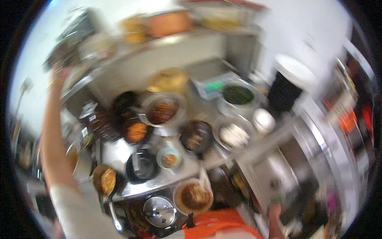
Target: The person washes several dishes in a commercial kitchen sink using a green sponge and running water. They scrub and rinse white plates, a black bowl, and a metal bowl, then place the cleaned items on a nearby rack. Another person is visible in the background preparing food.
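My left arm stretches up to the shelf at the far left. There my left hand (61, 73) meets a dark bundle (65, 53), perhaps in plastic; motion smears the fingers, so their grip is unclear. Low at the right, my right hand (274, 211) hangs beside the sink (264, 167), also blurred, its fingers not readable. Between them stands a steel counter (187, 165) with bowls of food: a dark reddish mix (162, 112), orange shreds (136, 132), white pieces (234, 135) and dark greens (238, 94).
A pan of yellow food (106, 181) with its handle toward me, a lidded pot (159, 211) and a bowl of brown food (194, 196) sit close to my body. White plates (294, 68) are stacked on a black basket at the right. An orange tub (169, 24) stands on the shelf.
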Available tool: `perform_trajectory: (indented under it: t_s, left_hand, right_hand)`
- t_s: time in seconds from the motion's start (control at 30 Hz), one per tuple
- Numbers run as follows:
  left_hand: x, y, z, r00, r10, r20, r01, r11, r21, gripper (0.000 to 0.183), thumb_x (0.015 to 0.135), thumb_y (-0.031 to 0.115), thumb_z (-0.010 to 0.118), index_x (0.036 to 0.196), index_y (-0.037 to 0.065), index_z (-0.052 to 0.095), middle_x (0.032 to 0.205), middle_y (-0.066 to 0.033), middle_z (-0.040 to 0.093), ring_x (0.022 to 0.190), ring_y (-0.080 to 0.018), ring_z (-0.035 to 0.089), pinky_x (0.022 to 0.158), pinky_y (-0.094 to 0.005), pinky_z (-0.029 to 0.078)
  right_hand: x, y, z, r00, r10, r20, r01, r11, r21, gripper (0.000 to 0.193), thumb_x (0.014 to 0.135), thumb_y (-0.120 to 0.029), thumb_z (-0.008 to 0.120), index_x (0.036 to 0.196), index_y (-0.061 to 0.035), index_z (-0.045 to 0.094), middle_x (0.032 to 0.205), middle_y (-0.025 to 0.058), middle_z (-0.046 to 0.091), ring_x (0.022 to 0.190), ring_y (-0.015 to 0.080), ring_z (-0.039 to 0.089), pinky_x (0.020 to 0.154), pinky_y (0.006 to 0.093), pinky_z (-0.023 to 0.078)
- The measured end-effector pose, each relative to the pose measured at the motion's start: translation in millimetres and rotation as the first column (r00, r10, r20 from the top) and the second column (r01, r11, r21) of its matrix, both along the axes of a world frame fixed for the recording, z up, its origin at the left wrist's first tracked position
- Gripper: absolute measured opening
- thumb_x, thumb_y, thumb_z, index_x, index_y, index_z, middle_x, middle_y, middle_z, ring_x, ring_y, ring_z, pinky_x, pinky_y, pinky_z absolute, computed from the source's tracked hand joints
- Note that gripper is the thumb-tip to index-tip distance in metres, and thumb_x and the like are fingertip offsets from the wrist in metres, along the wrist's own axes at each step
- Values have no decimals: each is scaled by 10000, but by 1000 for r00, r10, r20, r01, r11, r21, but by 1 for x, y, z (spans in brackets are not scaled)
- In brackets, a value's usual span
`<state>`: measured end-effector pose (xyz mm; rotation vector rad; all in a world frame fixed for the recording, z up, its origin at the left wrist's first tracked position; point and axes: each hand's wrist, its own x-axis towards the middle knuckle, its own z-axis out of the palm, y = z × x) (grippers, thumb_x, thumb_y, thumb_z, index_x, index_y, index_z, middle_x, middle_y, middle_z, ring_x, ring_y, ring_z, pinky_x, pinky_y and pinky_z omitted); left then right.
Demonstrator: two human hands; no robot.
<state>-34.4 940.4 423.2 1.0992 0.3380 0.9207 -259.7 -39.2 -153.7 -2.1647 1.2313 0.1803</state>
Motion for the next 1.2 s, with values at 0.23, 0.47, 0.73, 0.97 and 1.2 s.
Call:
perform_trajectory:
  t_s: [0.23,0.47,0.73,0.97,1.2]
  left_hand:
    - [30,-253,-83,649,-615,-448,761,502,412,462,913,277,406,1309,45,352,1339,-100,373,1194,-180,390,985,-310,325]
    - [-89,-589,-223,-245,-745,-620,965,-122,-234,458,783,196,569,1183,1,458,1073,-166,570,840,-286,631,631,-343,550]
    - [-121,-820,-382,-649,-571,-503,743,-333,-580,373,868,202,521,1186,20,456,1146,-131,534,960,-276,582,777,-352,487]
    - [-160,-1023,-492,-705,-525,-477,701,-408,-585,503,835,221,573,1256,33,372,1195,-110,484,940,-232,560,762,-354,491]
    - [-141,-1013,-507,-757,-469,-456,625,-316,-713,451,776,103,581,1177,-21,416,1082,-113,551,956,-209,555,767,-346,500]
  right_hand:
    - [-3,36,52,977,214,21,-198,934,-298,268,806,-210,446,978,-51,577,822,197,621,804,360,601,698,447,473]
    - [-3,32,43,919,-65,389,77,997,-17,297,805,-127,468,1087,-41,503,899,201,601,804,323,595,694,413,470]
    - [-111,-73,101,648,10,762,561,670,-486,488,733,-3,563,1197,-11,414,1154,176,437,1017,339,454,888,411,362]
    - [-156,-195,84,601,-781,170,617,589,522,608,742,-46,572,1295,0,324,1231,130,449,965,228,503,762,344,437]
    - [-111,-175,106,882,-154,446,178,984,-14,581,722,-73,527,1261,13,327,911,281,577,878,428,556,784,425,440]
